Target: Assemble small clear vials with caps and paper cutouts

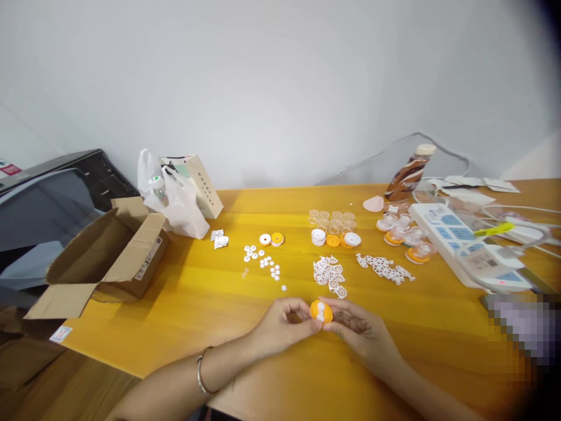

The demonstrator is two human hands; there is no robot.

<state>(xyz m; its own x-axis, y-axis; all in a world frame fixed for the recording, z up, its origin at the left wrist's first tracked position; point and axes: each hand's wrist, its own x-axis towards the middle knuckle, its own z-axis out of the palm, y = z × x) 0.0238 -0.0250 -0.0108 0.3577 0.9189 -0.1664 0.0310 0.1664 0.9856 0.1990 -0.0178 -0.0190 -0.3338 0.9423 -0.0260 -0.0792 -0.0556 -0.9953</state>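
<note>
Between my two hands, above the near part of the table, is a small round orange disc [326, 314] with white pieces across its middle. My left hand [284, 323] closes on its left edge, the thumb at the front. My right hand [364, 332] pinches the disc from the right. Just beyond lie white lattice-like plastic pieces [329, 272], heaped together, with another spread of white cut-out pieces [384, 269] to their right. Small white round pieces [265, 262] are scattered to the left. Farther back stand clear plastic cups [335, 222], orange discs [333, 241] and white discs [318, 235].
An open cardboard box [131, 251] is at the left, near a white plastic bag [186, 204] and a paper bag [205, 190]. Clear-topped orange assemblies [421, 252] sit beside a power strip [464, 248] with cables. A brown drink bottle [407, 175] stands behind.
</note>
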